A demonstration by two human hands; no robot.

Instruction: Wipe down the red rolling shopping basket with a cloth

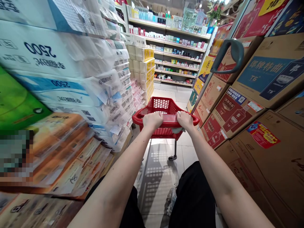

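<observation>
A red plastic shopping cart [163, 107] stands in a narrow shop aisle in front of me. My left hand [152, 120] is closed round the left part of its red handle bar [169, 119]. My right hand [184, 119] is closed round the right part of the same bar, with something white showing under its fingers. The basket looks empty as far as I can see into it. One cart wheel [173, 157] shows on the pale tiled floor below.
Stacked packs of tissue paper [78, 79] wall the aisle on the left. Stacked cardboard boxes [261, 104] wall it on the right, with a grey handle [231, 50] sticking out. Shelves of small goods [175, 53] close the far end. The tiled floor [171, 95] runs ahead.
</observation>
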